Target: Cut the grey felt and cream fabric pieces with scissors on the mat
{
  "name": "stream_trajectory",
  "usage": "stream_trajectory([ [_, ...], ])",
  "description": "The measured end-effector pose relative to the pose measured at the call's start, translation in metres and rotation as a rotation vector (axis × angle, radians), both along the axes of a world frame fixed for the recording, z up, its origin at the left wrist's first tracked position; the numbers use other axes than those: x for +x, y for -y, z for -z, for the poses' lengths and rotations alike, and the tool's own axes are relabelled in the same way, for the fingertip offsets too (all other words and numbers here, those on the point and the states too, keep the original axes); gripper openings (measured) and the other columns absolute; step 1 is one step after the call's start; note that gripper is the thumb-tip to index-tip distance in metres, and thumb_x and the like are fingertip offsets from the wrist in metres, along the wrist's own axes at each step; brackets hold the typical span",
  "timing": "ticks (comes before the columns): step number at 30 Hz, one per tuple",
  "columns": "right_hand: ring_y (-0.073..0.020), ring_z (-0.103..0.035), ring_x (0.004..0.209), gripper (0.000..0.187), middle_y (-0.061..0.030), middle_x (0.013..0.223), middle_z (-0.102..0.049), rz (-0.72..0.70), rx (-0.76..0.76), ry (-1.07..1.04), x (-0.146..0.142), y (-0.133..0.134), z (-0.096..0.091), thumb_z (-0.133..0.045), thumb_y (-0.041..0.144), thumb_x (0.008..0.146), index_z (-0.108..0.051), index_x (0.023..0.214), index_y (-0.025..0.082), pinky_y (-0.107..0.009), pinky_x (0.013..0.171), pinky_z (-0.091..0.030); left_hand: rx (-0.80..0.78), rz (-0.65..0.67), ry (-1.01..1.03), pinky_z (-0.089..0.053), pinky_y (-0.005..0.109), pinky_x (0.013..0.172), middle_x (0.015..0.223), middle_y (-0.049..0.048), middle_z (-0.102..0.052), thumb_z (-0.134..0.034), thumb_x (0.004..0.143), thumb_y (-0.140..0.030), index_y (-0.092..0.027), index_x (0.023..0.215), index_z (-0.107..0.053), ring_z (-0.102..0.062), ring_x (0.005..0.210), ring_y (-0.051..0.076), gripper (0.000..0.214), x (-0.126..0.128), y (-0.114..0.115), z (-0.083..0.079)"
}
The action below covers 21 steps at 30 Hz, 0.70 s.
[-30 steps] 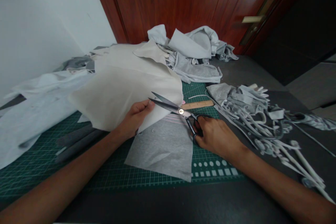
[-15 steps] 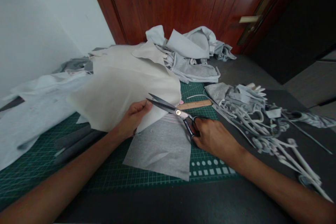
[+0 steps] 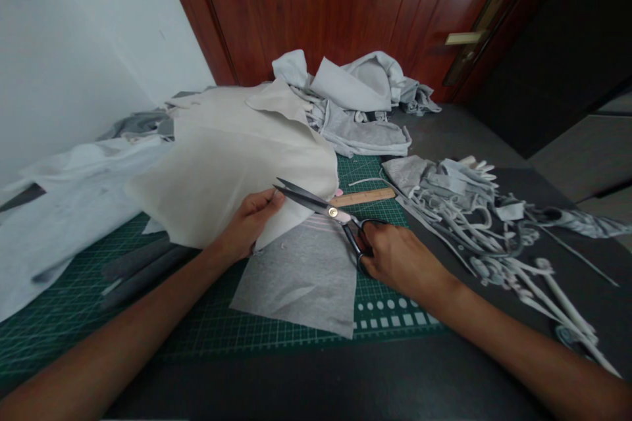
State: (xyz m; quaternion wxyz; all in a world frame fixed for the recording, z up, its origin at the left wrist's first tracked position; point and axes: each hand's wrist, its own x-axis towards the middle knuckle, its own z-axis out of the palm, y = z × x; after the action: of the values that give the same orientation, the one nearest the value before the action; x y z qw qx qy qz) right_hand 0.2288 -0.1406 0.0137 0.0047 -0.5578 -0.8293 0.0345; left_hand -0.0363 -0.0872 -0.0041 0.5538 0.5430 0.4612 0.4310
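My right hand (image 3: 399, 253) is closed round the black handles of a pair of scissors (image 3: 334, 212). The blades are slightly parted and point left, their tips by my left thumb. With thumb and fingers pinched, my left hand (image 3: 254, 220) grips the edge of a cream fabric piece (image 3: 237, 151). That fabric spreads out behind the hand, and its lower edge overlaps a grey fabric piece (image 3: 301, 276) lying flat. Under both is a green cutting mat (image 3: 207, 329). A wooden ruler (image 3: 368, 196) lies behind the scissors, partly covered at its left end.
A tangle of grey and white fabric strips (image 3: 459, 210) lies on the right. Folded grey cloth (image 3: 365, 128) is heaped at the back by a wooden door (image 3: 316, 6). White fabric (image 3: 83, 197) and dark grey strips (image 3: 143, 263) lie on the left.
The whole view has shifted very slightly. Both hands, the scissors and the fabrics keep nearly the same positions relative to one another.
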Motion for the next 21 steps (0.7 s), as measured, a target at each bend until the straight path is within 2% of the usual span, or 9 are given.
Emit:
stream_trajectory([
  [6, -0.0275, -0.071, 0.078, 0.008, -0.0133, 0.083, -0.071, 0.018, 0.003, 0.009, -0.0013, -0.0002, -0.0002, -0.053, 0.023, 0.087, -0.058, 0.089, 0.016, -0.033, 0.067, -0.043, -0.006, 0.003, 0.002, -0.032, 0.017, 0.036, 0.059, -0.0038, -0.058, -0.071, 0.081, -0.057, -0.017, 0.083, -0.063, -0.047, 0.041, 0.008, 0.041, -0.0002, -0.0001, 0.0005],
  [15, -0.0276, -0.071, 0.079, 0.01, -0.0119, 0.084, -0.071, 0.011, -0.007, 0.027, -0.0011, 0.0011, -0.0004, -0.052, 0.024, 0.088, -0.058, 0.092, 0.016, -0.034, 0.069, -0.045, 0.014, 0.01, -0.014, -0.031, 0.018, 0.037, 0.06, -0.0032, -0.059, -0.069, 0.083, -0.059, -0.017, 0.086, -0.066, -0.046, 0.042, 0.008, 0.041, 0.0015, 0.0011, -0.0013],
  [21, -0.0261, -0.071, 0.077, 0.01, -0.0113, 0.082, -0.071, 0.012, 0.0, 0.029, -0.0012, 0.0006, -0.0007, -0.052, 0.024, 0.088, -0.059, 0.091, 0.016, -0.032, 0.067, -0.043, -0.002, -0.014, -0.011, -0.031, 0.019, 0.038, 0.059, -0.0029, -0.059, -0.071, 0.08, -0.06, -0.018, 0.081, -0.064, -0.047, 0.043, 0.009, 0.043, 0.0017, 0.0018, -0.003],
])
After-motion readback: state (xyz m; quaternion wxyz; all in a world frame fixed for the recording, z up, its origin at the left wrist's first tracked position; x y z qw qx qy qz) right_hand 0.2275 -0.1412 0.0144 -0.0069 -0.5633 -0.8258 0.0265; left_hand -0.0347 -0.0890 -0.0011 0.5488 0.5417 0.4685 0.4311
